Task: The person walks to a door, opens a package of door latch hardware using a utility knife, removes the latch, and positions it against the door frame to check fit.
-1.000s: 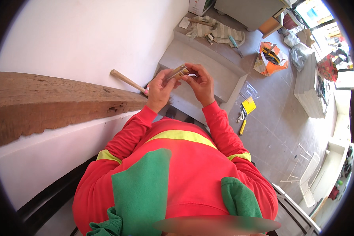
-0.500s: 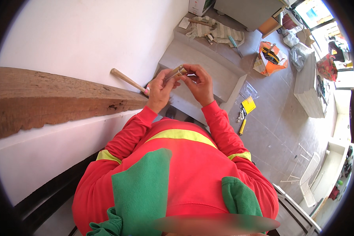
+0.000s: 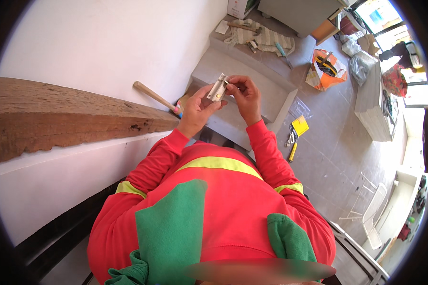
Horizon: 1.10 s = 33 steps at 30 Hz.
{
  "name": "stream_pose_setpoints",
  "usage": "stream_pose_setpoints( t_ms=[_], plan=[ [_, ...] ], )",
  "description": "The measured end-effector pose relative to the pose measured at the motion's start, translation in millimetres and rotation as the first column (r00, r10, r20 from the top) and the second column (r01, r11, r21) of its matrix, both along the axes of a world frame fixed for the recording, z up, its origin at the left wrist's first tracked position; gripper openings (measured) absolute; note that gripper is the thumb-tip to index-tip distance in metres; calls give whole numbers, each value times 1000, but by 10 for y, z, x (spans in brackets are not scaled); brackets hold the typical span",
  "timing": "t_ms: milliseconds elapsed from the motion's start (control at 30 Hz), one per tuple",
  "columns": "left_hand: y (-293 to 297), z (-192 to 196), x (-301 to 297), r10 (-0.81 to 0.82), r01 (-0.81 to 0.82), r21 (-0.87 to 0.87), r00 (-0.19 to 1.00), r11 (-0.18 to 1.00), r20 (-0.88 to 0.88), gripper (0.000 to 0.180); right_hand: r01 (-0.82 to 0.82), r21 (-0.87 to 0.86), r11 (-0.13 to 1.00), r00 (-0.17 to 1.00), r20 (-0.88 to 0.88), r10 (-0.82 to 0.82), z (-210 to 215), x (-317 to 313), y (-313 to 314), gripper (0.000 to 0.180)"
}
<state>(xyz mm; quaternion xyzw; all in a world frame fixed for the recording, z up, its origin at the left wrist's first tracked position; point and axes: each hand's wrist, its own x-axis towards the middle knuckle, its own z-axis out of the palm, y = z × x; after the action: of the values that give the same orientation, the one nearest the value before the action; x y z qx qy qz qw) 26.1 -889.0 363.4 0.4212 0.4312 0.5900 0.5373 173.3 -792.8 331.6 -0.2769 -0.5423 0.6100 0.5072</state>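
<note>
Between my two hands, over the grey steps, is a small silver metal slide bolt (image 3: 217,91) with a yellowish round spot near its lower end. My left hand (image 3: 195,111) is closed around its lower left side, thumb in front. Pinched at its upper right part are the fingers of my right hand (image 3: 247,99); the exact grip of the fingertips is partly hidden. Just left of my left hand, a wooden-handled tool (image 3: 152,94) leans by the wall, its head out of sight.
A thick wooden beam (image 3: 71,114) runs along the white wall at left. On the tiles at right lie a yellow card (image 3: 300,125), small metal parts (image 3: 291,137) and a yellow-handled tool (image 3: 293,152). Farther off are an orange bag (image 3: 317,78) and striped cloth (image 3: 270,42).
The slide bolt has turned, so that its broad face now shows. My left hand has opened up a little around it, and my right fingers have shifted along its upper edge.
</note>
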Motion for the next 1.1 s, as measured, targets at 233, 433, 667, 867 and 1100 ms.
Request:
stream_pose_setpoints(
  t_ms=[233, 433, 667, 867, 1100],
  plan=[
    [24, -18, 15, 26, -26, -6, 1000, 1000, -11, 44, -12, -7, 1000, 1000, 23, 12, -31, 51, 10, 11],
    [-1, -63, 14, 65, -65, -6, 995, 998, -81, 41, 23, 137, 990, 990, 134, -41, -27, 78, 26, 11],
    [63, -55, 56, 25, 16, -174, 974, 985, 227, 31, 148, 224, 963, 969, 162, -187, -10, 50, 5, 10],
    [137, -153, 115, 207, -160, -291, 969, 943, 138, 21, 117, 484, 867, 894, 328, -304, 164, 92, 0, 9],
    [177, -153, -56, 241, -261, -130, 958, 956, -152, 17, 64, 690, 721, 881, 301, -366, 239, 1, -123, 11]
  ],
)
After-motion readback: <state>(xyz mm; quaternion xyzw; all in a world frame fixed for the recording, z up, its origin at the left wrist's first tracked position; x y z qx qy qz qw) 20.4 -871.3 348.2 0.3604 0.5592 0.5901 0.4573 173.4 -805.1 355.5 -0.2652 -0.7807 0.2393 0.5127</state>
